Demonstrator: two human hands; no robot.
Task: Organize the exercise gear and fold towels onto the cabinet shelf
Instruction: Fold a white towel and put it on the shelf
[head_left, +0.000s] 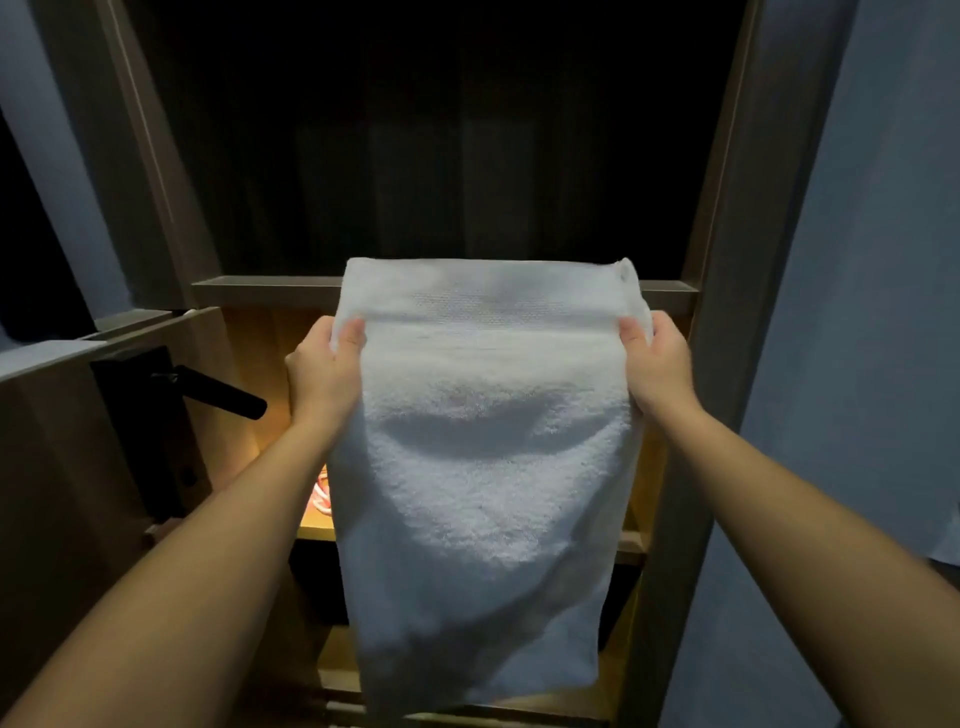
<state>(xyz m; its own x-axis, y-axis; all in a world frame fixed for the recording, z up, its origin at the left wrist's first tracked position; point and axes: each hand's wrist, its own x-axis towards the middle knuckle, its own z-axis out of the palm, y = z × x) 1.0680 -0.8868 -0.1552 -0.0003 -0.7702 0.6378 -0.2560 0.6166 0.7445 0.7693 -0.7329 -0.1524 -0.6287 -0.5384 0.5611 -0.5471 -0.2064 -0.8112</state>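
Centre of scene: white fluffy terry towel (483, 467) hangs folded, raised before dark wooden cabinet shelf (260, 288).
Left hand (324, 371): arm outstretched, thumb and fingers pinching towel's left upper edge.
Right hand (657, 364): arm outstretched, pinching right upper edge.

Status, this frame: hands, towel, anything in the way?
Hands: left hand, right hand each grip a side of the white towel near its top. Hangs before the lit shelf, not placed. On shelf, a red-white item, mostly hidden.
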